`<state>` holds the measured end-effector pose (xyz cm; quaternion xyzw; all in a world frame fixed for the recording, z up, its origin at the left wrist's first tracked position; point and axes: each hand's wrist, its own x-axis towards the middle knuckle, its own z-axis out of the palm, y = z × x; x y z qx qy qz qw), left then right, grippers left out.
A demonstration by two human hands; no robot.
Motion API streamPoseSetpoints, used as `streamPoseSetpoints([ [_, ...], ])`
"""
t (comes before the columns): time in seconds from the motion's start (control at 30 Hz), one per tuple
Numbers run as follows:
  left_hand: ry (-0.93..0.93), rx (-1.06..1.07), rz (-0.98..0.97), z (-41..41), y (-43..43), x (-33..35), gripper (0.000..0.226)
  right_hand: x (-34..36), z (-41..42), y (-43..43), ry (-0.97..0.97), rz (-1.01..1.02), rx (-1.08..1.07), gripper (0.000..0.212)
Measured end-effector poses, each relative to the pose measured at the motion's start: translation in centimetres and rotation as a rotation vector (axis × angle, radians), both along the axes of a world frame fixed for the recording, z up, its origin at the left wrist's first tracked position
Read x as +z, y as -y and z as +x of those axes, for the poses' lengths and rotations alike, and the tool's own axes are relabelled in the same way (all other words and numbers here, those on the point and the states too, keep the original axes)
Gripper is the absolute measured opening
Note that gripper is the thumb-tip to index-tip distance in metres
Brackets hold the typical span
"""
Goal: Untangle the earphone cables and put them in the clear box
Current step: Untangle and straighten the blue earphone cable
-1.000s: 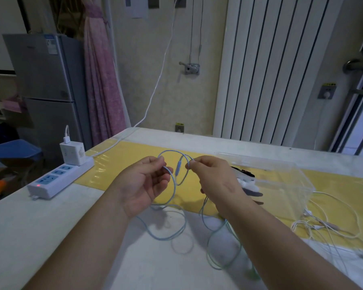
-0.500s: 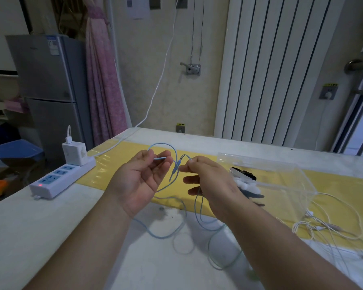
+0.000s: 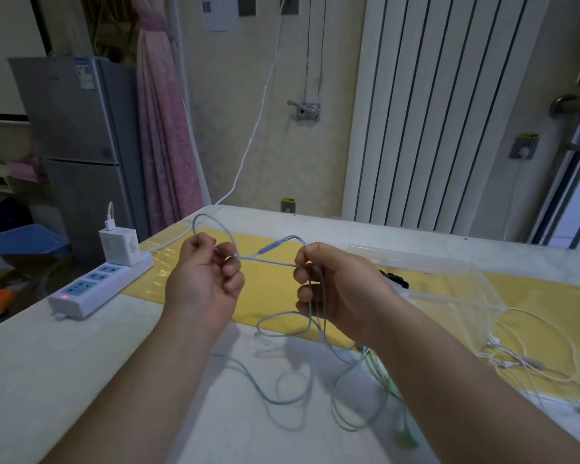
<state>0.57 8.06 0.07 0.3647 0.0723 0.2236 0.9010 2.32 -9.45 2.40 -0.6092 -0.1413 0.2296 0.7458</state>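
A light blue earphone cable [image 3: 268, 259] stretches taut between both hands above the table. My left hand [image 3: 205, 279] pinches one end of the stretch, with a loop of the cable arching above it. My right hand [image 3: 335, 289] grips the other end, and several strands hang from it down to the tabletop. A green earphone cable [image 3: 375, 393] lies tangled with the blue one under my right forearm. The clear box [image 3: 456, 283] stands just right of my right hand, with dark and white things inside. A white earphone cable [image 3: 533, 360] lies right of the box.
A white power strip [image 3: 94, 286] with a plugged-in charger [image 3: 119, 246] lies at the table's left edge. A yellow mat [image 3: 268, 289] runs across the white table [image 3: 81, 363]. A fridge, a pink curtain and a radiator stand behind.
My hands have moved apart, pulling the blue cable straight between them. The inline remote now sits on the raised strand between the hands.
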Motion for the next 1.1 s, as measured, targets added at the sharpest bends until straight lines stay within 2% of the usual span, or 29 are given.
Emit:
streamPoseSetpoints([
  [0.23, -0.206, 0.259, 0.139, 0.5, -0.7, -0.6, 0.022, 0.7, 0.6, 1.4, 0.041, -0.094, 0.067, 0.022],
  [0.37, -0.291, 0.389, 0.198, 0.6, -1.9, -1.2, 0.024, 1.2, 1.1, 2.1, 0.065, -0.016, -0.036, 0.021],
  [0.5, -0.397, 0.434, 0.282, 0.6, -2.3, -1.3, 0.017, 0.9, 1.2, 1.9, 0.194, 0.018, -0.072, 0.023],
  [0.6, -0.492, 0.427, 0.355, 1.0, -2.6, -1.3, 0.037, 1.0, 1.0, 2.0, 0.235, -0.006, -0.080, 0.023],
  [0.67, -0.461, 0.465, 0.436, 0.9, -2.2, -1.3, 0.050, 1.0, 1.0, 2.1, 0.252, -0.037, -0.100, 0.023],
  [0.8, -0.321, 0.569, 0.631, 0.1, -0.6, -0.8, 0.036, 0.5, 1.0, 1.8, 0.324, -0.151, -0.133, 0.022],
  [0.93, -0.162, 0.555, 0.556, -0.8, -0.3, 0.1, 0.025, 0.5, 1.0, 1.6, 0.318, -0.216, -0.159, 0.023],
  [1.1, -0.172, 0.525, 0.598, -1.0, -0.6, 0.3, 0.028, 0.3, 0.8, 1.2, 0.329, -0.281, -0.213, 0.025],
])
